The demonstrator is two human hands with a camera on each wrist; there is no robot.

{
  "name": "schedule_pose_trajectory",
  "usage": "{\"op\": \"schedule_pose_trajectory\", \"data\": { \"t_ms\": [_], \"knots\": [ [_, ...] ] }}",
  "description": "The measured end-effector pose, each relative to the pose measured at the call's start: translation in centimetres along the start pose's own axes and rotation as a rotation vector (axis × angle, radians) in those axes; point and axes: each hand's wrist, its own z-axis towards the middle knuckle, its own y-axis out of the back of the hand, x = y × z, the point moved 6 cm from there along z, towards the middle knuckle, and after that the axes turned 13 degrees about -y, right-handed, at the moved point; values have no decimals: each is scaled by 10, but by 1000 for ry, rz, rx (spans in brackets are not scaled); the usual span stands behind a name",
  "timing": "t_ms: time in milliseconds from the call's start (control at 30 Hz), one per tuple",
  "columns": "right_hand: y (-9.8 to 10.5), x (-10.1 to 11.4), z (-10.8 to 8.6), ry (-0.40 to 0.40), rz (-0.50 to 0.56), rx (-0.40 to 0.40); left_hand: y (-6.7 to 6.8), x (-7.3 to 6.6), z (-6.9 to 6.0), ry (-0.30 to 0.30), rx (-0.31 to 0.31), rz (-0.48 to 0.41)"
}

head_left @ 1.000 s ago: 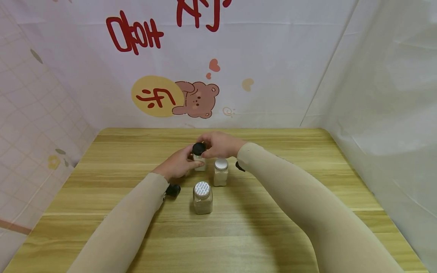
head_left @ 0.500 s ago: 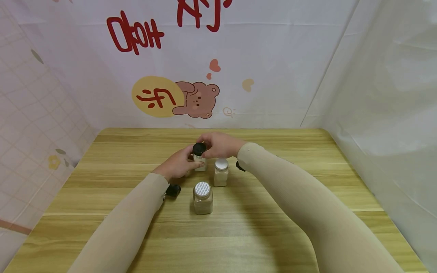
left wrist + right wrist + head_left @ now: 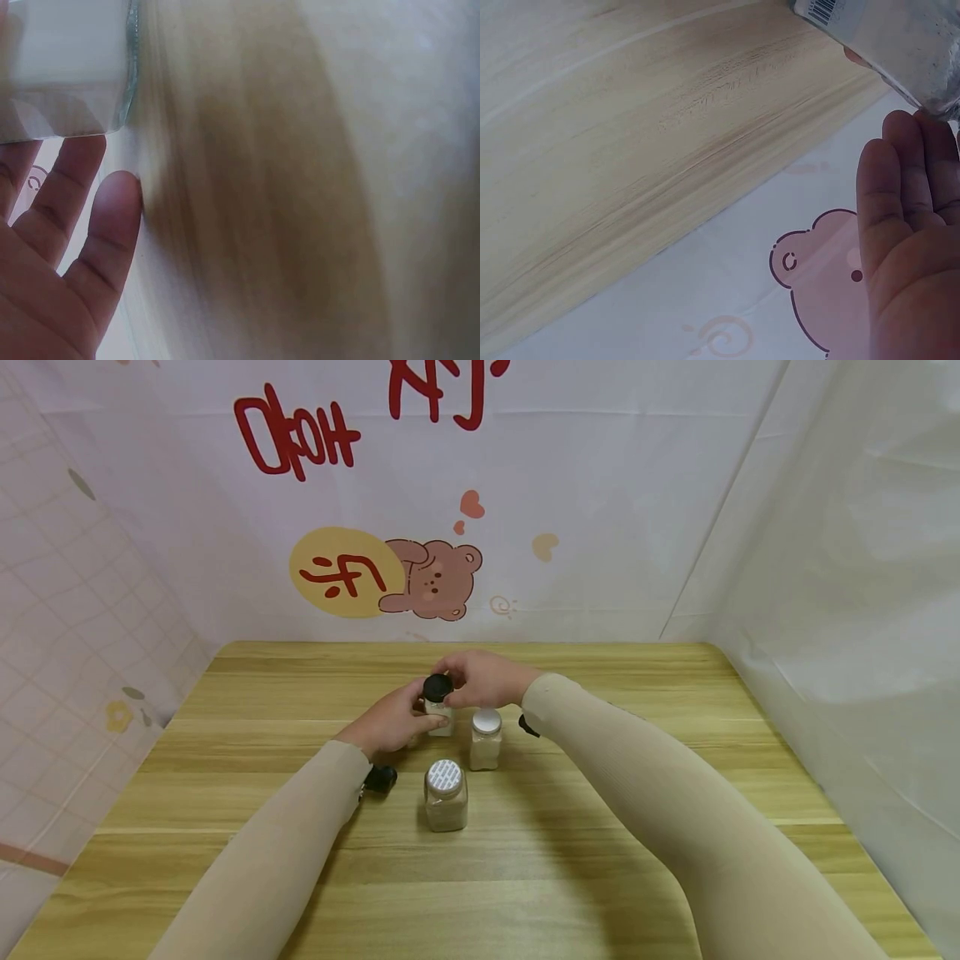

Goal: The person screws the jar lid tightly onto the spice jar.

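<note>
A: What does each hand grip here?

B: The left hand [image 3: 390,720] grips the clear, square-sided jar with pale contents [image 3: 437,709], thumb across its front. The right hand [image 3: 487,678] pinches the round black lid [image 3: 438,687] on top.

A: How would you work that lid well?

B: I'd judge it a turning job. Keep the left hand firm and low so the body can't spin, hold the lid level, and turn from the wrist in short strokes. Pressing sideways could tip the jar.

A: And where is the jar, exactly?

B: Upright between the two hands, at the left hand's fingertips and beneath the right hand's. It seems to rest on the wood-grain surface [image 3: 450,918]. Mind the clear jar with a plain white lid [image 3: 486,742], just to its right and nearer the person.
</note>
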Motion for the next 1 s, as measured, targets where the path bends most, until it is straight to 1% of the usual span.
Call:
{"op": "schedule_pose_trajectory", "data": {
  "t_ms": [167,300,400,500,633,800,1000],
  "knots": [
    [0,-1,1,-3,-9,-16,-1,0,-1,-4,3,-1],
    [0,-1,1,-10,6,-1,-1,-1,-1,0,8,1],
    [0,-1,1,4,6,10,0,-3,-1,4,9,3],
    [0,0,1,17,-4,2,0,-3,-1,6,11,10],
    [1,0,1,1,-9,-21,0,-3,-1,1,8,9],
    [0,-1,1,-14,5,-7,0,-3,-1,4,6,0],
    [0,0,1,19,6,4,0,-3,-1,5,4,10]
  ]
}}
